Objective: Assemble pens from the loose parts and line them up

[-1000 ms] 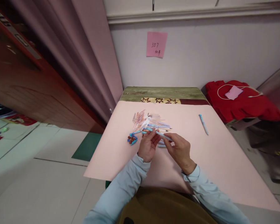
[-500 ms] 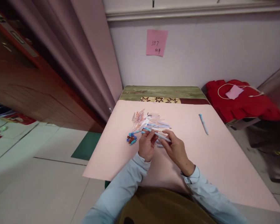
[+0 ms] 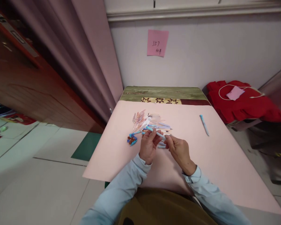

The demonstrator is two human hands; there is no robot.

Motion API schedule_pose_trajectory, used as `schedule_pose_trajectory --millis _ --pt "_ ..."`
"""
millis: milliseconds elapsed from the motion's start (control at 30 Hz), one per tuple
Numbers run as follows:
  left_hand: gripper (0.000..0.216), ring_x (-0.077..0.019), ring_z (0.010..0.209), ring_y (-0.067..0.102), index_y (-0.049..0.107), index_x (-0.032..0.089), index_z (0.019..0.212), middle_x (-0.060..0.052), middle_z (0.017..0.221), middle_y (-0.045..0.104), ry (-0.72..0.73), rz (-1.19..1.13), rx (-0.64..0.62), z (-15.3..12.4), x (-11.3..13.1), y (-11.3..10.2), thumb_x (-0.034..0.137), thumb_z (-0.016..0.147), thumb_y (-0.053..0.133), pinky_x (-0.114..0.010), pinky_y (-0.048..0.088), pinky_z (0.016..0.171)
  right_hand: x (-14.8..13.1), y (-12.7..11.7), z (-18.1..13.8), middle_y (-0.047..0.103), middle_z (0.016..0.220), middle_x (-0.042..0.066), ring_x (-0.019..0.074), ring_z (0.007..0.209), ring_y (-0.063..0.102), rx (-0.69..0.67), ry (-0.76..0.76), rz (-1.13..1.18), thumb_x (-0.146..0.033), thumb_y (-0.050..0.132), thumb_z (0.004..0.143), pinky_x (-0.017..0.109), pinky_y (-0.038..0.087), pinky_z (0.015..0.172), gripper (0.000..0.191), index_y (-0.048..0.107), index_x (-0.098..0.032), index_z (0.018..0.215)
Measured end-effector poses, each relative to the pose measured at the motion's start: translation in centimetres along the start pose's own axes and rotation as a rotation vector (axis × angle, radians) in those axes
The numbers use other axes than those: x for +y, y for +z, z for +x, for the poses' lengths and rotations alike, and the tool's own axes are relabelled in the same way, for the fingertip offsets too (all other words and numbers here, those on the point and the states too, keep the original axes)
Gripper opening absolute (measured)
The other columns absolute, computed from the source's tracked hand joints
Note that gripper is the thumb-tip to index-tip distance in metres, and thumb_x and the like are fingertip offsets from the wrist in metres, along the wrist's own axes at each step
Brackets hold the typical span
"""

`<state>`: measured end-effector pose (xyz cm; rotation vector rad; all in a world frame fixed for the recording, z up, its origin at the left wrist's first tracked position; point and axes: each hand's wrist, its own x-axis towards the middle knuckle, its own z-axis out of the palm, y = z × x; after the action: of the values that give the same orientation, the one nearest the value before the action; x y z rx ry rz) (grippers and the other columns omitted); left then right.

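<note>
Between my two hands is a light blue pen (image 3: 159,134), tilted with its brighter blue end up to the left. My left hand (image 3: 149,147) is closed around its middle. The fingers of my right hand (image 3: 179,152) pinch its lower right end. Just beyond lie loose pen parts: pale pinkish barrels (image 3: 138,121), thin refills (image 3: 156,117) and several blue-violet pieces (image 3: 163,126), partly hidden by my hands. Left of my left hand sits a small heap of blue and brown pieces (image 3: 132,139). A whole light blue pen (image 3: 204,125) lies apart on the right.
Pale pink paper (image 3: 215,162) covers the table, whose green patterned top (image 3: 164,92) shows at the back. A red cloth (image 3: 243,106) with a white cable lies beyond the right edge. On the left stand a curtain (image 3: 93,47) and a wooden door (image 3: 37,90).
My right hand has shifted slightly right and closed in a pinch on the pen's lower end. The left hand keeps hold of the pen, almost in place.
</note>
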<state>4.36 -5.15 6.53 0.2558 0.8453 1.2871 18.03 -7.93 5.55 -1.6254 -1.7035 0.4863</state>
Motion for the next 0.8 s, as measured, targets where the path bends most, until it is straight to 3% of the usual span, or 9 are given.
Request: schedule_pose_trajectory --millis 100,167,333,500,567,667,800 --pt "0.021 -0.0109 0.075 0.071 0.062 0.013 0.083 -0.003 0.081 0.073 0.07 -0.002 0.017 0.4 0.2 -0.1 0.021 0.076 0.08 -0.018 0.057 0.066 -0.1 -0.2 -0.2 0.067 0.062 0.001 0.0156 0.055 0.062 -0.005 -0.011 0.037 -0.054 0.048 0.096 0.025 0.04 0.056 0.039 0.071 -0.023 0.09" --pt "0.021 -0.0107 0.075 0.07 0.061 0.013 0.081 -0.003 0.08 0.072 0.079 0.009 0.044 0.7 0.3 -0.3 0.021 0.076 0.08 -0.018 0.057 0.067 -0.1 -0.3 -0.4 0.068 0.07 0.0 0.0154 0.058 0.062 0.03 -0.032 0.087 -0.052 0.058 0.091 0.025 0.043 0.058 0.034 0.065 -0.023 0.107" --pt "0.024 -0.0108 0.077 0.071 0.062 0.014 0.085 -0.003 0.085 0.073 0.064 0.015 0.042 0.7 0.1 -0.5 0.023 0.074 0.082 -0.018 0.057 0.066 0.1 -0.3 -0.6 0.064 0.067 -0.001 0.0133 0.056 0.057 0.077 -0.007 0.154 -0.047 0.056 0.092 0.023 0.042 0.056 0.025 0.061 -0.022 0.089" --pt "0.025 -0.0115 0.076 0.071 0.064 0.014 0.088 -0.004 0.086 0.074 0.058 0.047 0.033 0.4 -0.3 -0.5 0.024 0.074 0.081 -0.017 0.057 0.064 0.4 -0.5 -0.5 0.062 0.056 0.0 0.0137 0.051 0.057 -0.031 0.065 0.081 -0.051 0.041 0.099 0.024 0.038 0.054 0.048 0.063 -0.022 0.069" --pt "0.025 -0.0106 0.073 0.07 0.065 0.013 0.088 -0.004 0.085 0.074 0.069 0.061 0.047 0.5 -0.4 -0.6 0.025 0.074 0.082 -0.017 0.056 0.063 0.4 -0.5 -0.5 0.064 0.059 0.0 0.014 0.053 0.059 -0.04 0.063 0.089 -0.053 0.042 0.099 0.024 0.039 0.056 0.045 0.067 -0.022 0.077" --pt "0.027 -0.0092 0.07 0.069 0.065 0.013 0.086 -0.004 0.085 0.074 0.071 0.067 0.052 0.7 -0.5 -0.8 0.026 0.072 0.084 -0.016 0.055 0.064 0.6 -0.1 -0.6 0.068 0.072 0.0 0.0144 0.061 0.061 0.019 0.013 0.106 -0.054 0.06 0.089 0.024 0.042 0.059 0.035 0.066 -0.022 0.101" --pt "0.031 -0.0083 0.067 0.067 0.067 0.013 0.088 -0.004 0.086 0.075 0.062 0.092 0.02 0.7 -0.5 -1.0 0.03 0.068 0.086 -0.016 0.054 0.062 0.9 0.3 -0.7 0.065 0.068 -0.001 0.0135 0.058 0.056 0.034 0.013 0.141 -0.052 0.063 0.088 0.024 0.041 0.057 0.031 0.065 -0.021 0.088"
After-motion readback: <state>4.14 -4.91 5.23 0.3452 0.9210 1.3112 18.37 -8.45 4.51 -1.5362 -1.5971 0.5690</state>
